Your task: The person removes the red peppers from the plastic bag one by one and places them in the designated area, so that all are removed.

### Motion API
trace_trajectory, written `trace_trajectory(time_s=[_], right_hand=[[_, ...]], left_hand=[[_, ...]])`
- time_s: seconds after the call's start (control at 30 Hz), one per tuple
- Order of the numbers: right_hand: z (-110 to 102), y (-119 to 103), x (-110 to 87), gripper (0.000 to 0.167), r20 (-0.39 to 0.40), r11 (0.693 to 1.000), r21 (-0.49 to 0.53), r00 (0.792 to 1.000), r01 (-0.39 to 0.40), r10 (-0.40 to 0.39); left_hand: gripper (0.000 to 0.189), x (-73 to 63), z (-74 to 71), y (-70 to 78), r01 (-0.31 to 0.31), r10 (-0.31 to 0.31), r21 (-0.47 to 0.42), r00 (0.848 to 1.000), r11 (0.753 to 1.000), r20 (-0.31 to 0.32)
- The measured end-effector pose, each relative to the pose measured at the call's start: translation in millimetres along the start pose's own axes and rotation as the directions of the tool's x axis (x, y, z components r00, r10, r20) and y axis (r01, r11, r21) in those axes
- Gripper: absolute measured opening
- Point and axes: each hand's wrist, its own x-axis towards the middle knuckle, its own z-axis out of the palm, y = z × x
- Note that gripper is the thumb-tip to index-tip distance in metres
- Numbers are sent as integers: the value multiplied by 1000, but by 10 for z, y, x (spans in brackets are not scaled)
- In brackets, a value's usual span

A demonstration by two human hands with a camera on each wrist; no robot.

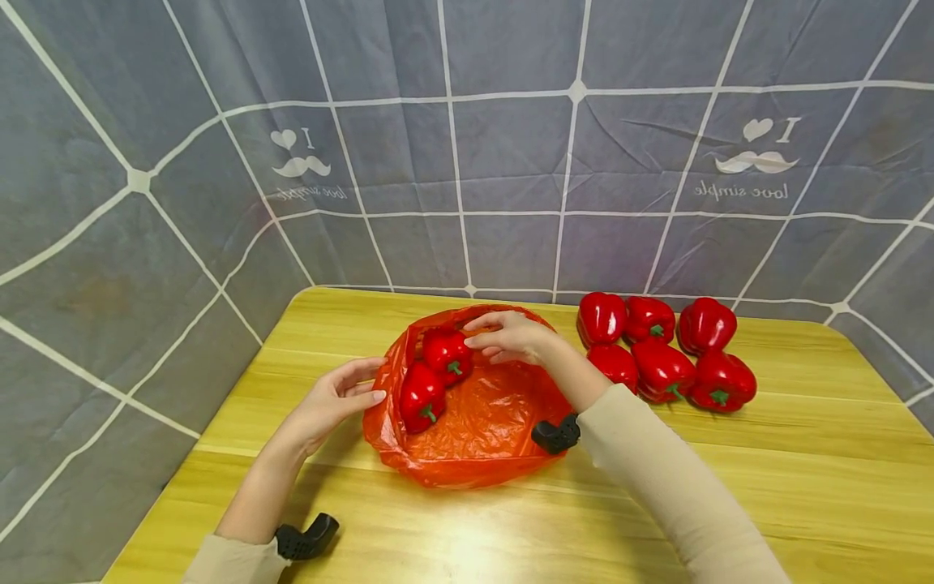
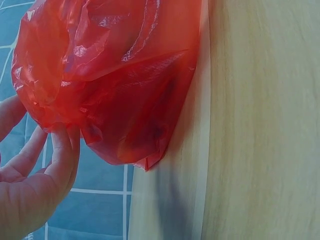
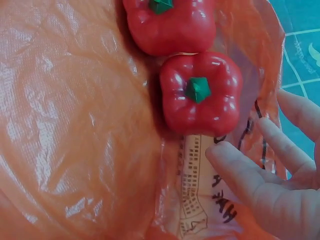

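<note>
An orange-red plastic bag [image 1: 481,430] lies spread open on the table. Two red bell peppers with green stems rest inside at its left: a rear pepper [image 1: 441,353] and a front pepper [image 1: 421,397]. At the bag's left rim, my left hand [image 1: 336,401] touches the plastic with its fingertips, fingers loosely bent. My right hand [image 1: 514,337] reaches over the bag beside the rear pepper. In the right wrist view, the right-hand fingers [image 3: 227,160] are spread apart just short of a pepper [image 3: 175,112], holding nothing. Printing shows on the plastic below that pepper.
Several more red peppers [image 1: 662,369] are grouped on the wooden table [image 1: 817,454] to the right of the bag, partly behind the right forearm. A grey cloth [image 1: 511,162] with white lines hangs behind and at the sides. Black devices [image 1: 308,538] sit on the wrists.
</note>
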Motion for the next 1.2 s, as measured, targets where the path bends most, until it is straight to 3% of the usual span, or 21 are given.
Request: trace_trajectory(time_s=[0.47,0.73,1.2], right_hand=[[73,47,97,44,-11,999,22,999,35,-35],[161,91,156,44,-28,999,32,1000,15,-14],[264,117,210,40,-140,998,56,990,18,-10]], left_hand=[[54,16,-3,-3,-2,2,-17,1000,1000,6],[54,6,4,6,10,-10,-16,1000,1000,5],[55,25,16,-18,5,-5,-8,1000,1000,6]])
